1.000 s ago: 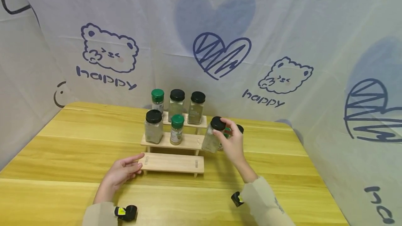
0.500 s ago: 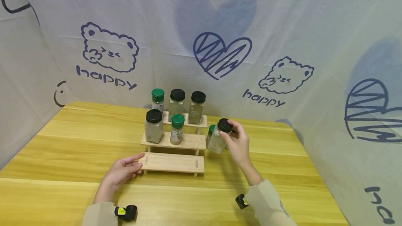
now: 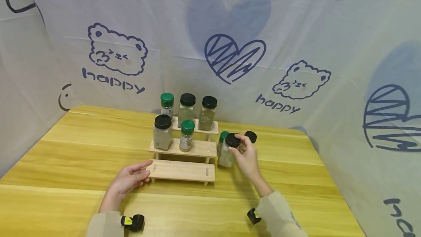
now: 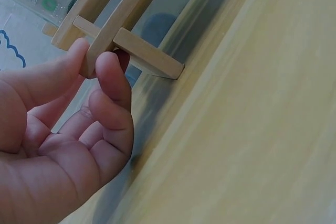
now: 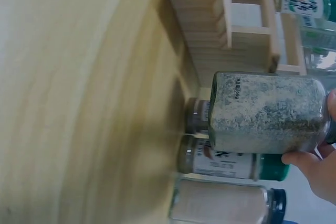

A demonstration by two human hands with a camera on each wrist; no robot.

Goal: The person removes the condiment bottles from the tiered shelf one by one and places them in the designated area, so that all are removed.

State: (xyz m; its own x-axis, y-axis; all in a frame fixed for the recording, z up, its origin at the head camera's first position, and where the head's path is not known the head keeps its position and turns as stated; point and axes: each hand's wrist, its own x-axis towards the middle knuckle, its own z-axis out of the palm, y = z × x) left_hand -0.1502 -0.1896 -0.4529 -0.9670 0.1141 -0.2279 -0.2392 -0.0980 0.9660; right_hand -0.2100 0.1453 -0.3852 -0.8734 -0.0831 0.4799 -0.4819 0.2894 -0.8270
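My left hand (image 3: 127,180) pinches the left end of the lowest shelf of a three-step wooden rack (image 3: 181,171); the left wrist view shows thumb and forefinger on the shelf's corner (image 4: 93,62). To the right of the rack, my right hand (image 3: 248,157) grips a square spice jar (image 3: 226,155) by its black lid. Pale flaky contents fill this jar (image 5: 268,111), whose base is slightly above the table in the right wrist view. On the middle shelf stand a black-lidded jar (image 3: 162,136) and a small green-lidded bottle (image 3: 186,140).
The top shelf bears a green-lidded bottle (image 3: 167,107) and two black-lidded jars (image 3: 186,114). Behind the held jar stand green-lidded bottles (image 5: 223,160) and a black-lidded jar (image 5: 220,203) on the wooden table (image 3: 289,178). A printed curtain hangs behind.
My right hand has carried the jar right, away from the middle shelf, then lower and nearer, and the jar has become more upright. The left hand keeps its place on the rack.
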